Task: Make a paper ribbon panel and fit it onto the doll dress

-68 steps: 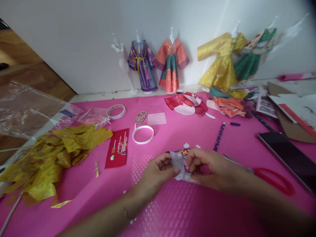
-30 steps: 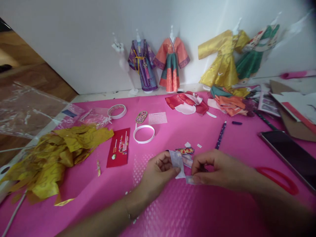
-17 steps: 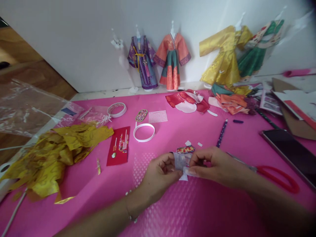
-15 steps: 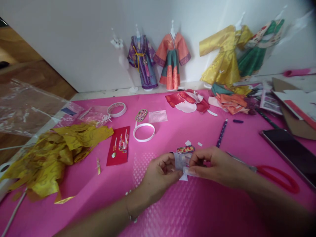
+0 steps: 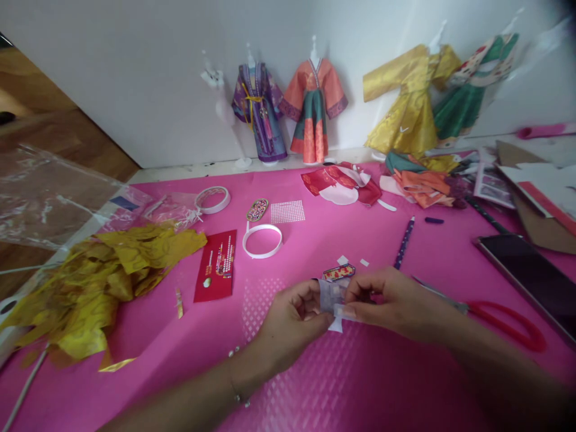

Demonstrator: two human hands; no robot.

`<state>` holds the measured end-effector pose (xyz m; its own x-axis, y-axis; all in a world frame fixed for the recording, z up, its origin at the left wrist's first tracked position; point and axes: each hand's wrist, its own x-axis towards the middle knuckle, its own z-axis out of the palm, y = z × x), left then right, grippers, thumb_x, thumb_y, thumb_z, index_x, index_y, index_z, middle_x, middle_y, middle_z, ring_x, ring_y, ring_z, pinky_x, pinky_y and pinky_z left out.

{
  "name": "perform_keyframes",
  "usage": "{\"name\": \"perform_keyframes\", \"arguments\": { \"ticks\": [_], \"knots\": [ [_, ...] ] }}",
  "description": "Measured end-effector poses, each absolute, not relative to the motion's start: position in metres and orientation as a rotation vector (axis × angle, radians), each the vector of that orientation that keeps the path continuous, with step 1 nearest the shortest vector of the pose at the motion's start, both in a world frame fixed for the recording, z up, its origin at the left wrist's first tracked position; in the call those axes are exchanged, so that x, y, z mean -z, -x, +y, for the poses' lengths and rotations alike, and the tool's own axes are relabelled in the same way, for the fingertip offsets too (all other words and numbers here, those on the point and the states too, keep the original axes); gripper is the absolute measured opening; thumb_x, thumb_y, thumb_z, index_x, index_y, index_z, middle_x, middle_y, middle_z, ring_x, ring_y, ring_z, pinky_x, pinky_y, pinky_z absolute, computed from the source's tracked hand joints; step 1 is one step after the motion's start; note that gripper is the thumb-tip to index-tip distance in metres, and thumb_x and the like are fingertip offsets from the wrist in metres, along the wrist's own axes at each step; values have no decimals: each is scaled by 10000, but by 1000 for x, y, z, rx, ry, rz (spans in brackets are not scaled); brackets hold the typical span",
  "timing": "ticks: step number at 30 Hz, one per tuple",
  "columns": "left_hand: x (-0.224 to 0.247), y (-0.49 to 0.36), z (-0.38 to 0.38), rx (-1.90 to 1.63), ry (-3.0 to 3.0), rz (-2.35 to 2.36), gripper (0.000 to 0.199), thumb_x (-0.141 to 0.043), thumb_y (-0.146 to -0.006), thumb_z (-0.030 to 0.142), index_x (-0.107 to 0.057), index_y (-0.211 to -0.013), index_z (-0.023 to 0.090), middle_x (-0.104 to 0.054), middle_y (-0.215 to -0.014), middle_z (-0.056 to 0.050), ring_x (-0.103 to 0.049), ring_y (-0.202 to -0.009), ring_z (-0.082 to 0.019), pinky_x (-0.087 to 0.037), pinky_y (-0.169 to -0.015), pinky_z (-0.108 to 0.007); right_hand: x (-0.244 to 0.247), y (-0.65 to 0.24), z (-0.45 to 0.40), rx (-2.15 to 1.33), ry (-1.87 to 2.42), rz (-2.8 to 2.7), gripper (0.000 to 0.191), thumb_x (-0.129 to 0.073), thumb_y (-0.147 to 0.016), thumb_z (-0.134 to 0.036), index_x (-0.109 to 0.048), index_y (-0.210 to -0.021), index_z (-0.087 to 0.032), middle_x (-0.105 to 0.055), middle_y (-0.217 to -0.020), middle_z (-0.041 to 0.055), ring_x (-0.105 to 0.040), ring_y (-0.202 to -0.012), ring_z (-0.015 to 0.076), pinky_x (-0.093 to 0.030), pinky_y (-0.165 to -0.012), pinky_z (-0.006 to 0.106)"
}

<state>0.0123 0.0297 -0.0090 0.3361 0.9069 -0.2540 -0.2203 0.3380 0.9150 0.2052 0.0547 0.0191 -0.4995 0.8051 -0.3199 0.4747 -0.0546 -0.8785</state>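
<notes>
A small pale grey fabric piece (image 5: 330, 295) is held between both hands, over the pink mat (image 5: 202, 348). Curled fingers of my left hand (image 5: 294, 318) grip its left side, thumb along the lower edge. My right hand (image 5: 382, 300) pinches its right side, where a whitish translucent strip (image 5: 344, 312) shows at the fingertips. White backing paper (image 5: 336, 324) pokes out below. Just beyond the hands lies a patterned red-and-yellow patch (image 5: 338, 272), with small white scraps (image 5: 342, 260) beside it.
Red-handled scissors (image 5: 506, 324) lie partly under my right forearm, near a phone (image 5: 531, 276) and a dotted pen (image 5: 404, 242). Yellow fabric (image 5: 108, 282), a red card (image 5: 216, 266) and tape rolls (image 5: 263, 241) are left. Dressed doll forms (image 5: 315, 114) stand behind.
Both hands keep their grip and place. The grey piece has shifted very slightly to the right.
</notes>
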Motion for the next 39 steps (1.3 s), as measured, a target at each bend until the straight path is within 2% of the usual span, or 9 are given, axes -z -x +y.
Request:
{"name": "perform_keyframes", "arguments": {
  "ticks": [24, 39],
  "knots": [
    [11, -12, 28, -880, -938, 906, 207, -734, -644, 60, -693, -829, 143, -690, -723, -1, -611, -665, -118, -459, -637, -230, -17, -203, 54, -1568, 1392, -1874, 186, -631, -787, -340, -624, -687, -184, -581, -622, -22, -484, -573, 116, -341, -531, 247],
    [9, -13, 29, -853, -949, 924, 185, -725, -660, 101, -673, -835, 137, -660, -717, -1, -585, -649, -116, -443, -631, -242, -17, -202, 54, -1585, 1394, -1857, 183, -634, -795, -317, -604, -673, -184, -555, -606, -31, -464, -563, 108, -334, -520, 244]
  ]
}}
